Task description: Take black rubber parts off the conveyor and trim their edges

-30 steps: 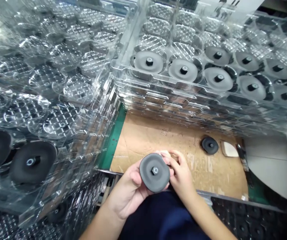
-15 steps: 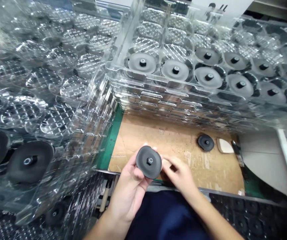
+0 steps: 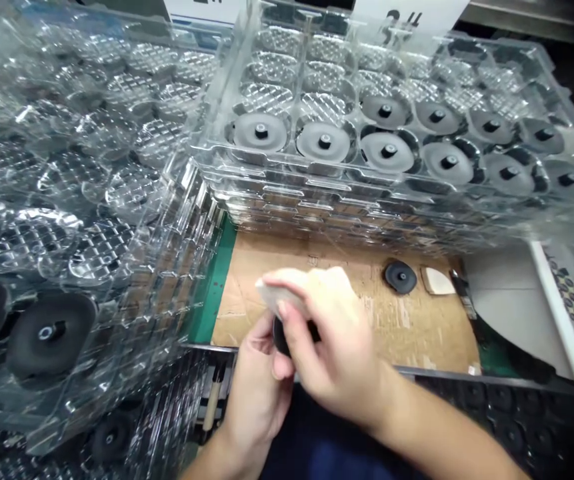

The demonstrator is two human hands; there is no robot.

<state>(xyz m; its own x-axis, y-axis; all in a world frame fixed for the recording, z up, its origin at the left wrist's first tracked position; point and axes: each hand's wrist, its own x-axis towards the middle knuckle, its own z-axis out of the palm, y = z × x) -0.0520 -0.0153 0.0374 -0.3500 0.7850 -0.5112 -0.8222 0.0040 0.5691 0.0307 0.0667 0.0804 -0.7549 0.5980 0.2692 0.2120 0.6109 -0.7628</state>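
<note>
My left hand (image 3: 259, 380) grips a round black plastic disc (image 3: 280, 338), the kind with a short central stem, low over the cardboard. Over that disc, my right hand (image 3: 339, 333) is closed around a pale, flat pad (image 3: 277, 293), its material unclear. The right fingers cover most of the disc, and I cannot tell whether the pad touches it. A second black disc (image 3: 400, 277) lies on the cardboard (image 3: 251, 257) to the right, beside a cream-coloured pad (image 3: 438, 281).
A stack of clear plastic trays (image 3: 291, 162) stands behind the cardboard, with several discs in its top tray. More clear trays (image 3: 131, 280) rise on the left. A dark-handled tool (image 3: 461, 293) lies by the white box (image 3: 507, 280) at right. A wooden handle (image 3: 211, 403) shows below the table edge.
My right hand has come up from beside the disc to over it, now with the pale pad showing in its fingers. My left hand still holds the disc. The view has shifted slightly.
</note>
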